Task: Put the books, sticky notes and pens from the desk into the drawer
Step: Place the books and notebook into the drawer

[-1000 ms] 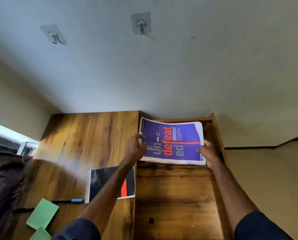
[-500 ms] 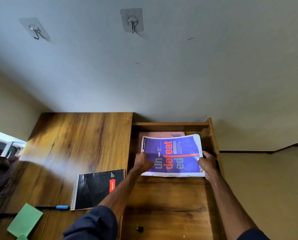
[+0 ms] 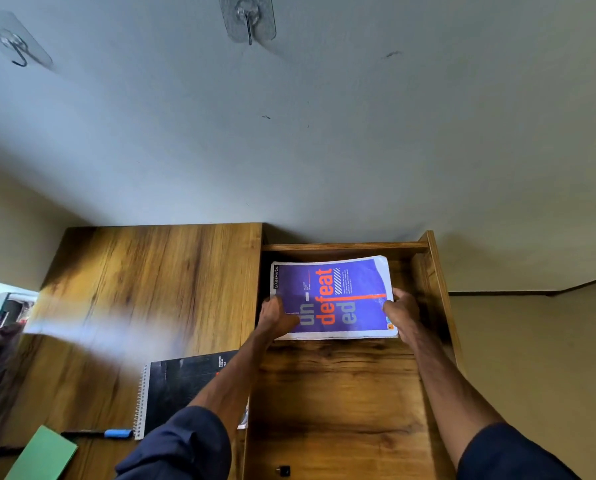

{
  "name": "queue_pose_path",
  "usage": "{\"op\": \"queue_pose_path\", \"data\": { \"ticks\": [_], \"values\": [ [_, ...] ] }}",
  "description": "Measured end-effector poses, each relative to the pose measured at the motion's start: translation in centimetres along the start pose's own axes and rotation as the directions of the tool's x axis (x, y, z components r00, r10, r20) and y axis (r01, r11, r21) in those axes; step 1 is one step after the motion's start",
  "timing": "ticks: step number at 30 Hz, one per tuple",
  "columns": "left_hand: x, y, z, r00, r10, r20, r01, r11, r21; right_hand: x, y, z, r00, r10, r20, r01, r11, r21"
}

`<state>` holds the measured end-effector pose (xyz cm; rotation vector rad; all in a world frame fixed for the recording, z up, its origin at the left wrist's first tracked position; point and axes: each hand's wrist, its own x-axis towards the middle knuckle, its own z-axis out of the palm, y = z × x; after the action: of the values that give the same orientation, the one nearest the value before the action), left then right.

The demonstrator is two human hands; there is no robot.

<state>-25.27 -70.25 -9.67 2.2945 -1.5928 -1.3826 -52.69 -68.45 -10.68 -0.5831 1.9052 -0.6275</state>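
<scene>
Purple book [image 3: 338,299] inside the open drawer [image 3: 435,289], toward its far end, cover up, orange and grey lettering running sideways, far right corner of the cover curled. Left hand [image 3: 275,318] clamped on the near left corner, thumb on the cover, other fingers hidden beneath. Right hand [image 3: 402,313] clamped on the right edge, thumb over the cover. Cannot tell whether the book lies on the drawer bottom or hangs just above it. Dark blue sleeves on both forearms. Small dark knob [image 3: 283,471] low on the near wooden panel of the drawer. On the table [image 3: 151,289] left of the drawer: black spiral notebook [image 3: 182,386], partly under the left forearm, coil on its left side; pen [image 3: 97,434] with a blue cap, just beside the coil's near end; green sticky notes [image 3: 43,459] at the near left corner, cut by the frame edge. Bright glare streak across the table. Two clear stick-on hooks [image 3: 249,20] on the grey wall [image 3: 324,150] above.
</scene>
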Motion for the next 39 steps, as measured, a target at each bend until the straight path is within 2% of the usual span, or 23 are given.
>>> {"op": "queue_pose_path", "data": {
  "ticks": [4,9,21,39],
  "values": [
    [0.2,-0.7,0.3,0.999,-0.024,0.037,0.027,0.998,-0.063,1.7,1.9,0.4,0.998,-0.007,-0.063,-0.009,0.969,-0.248],
    [0.2,-1.3,1.1,0.997,-0.056,0.046,0.061,0.993,-0.102,1.2,3.1,0.7,0.998,-0.04,-0.053,0.018,0.935,-0.354],
    [1.0,-1.6,1.5,0.998,-0.047,0.031,0.052,0.983,-0.179,1.6,2.7,0.8,0.997,-0.056,-0.049,0.036,0.944,-0.329],
    [1.0,-1.6,1.6,0.998,-0.059,0.033,0.062,0.99,-0.127,1.9,3.0,0.6,0.999,-0.041,0.005,0.041,0.944,-0.328]
  ]
}}
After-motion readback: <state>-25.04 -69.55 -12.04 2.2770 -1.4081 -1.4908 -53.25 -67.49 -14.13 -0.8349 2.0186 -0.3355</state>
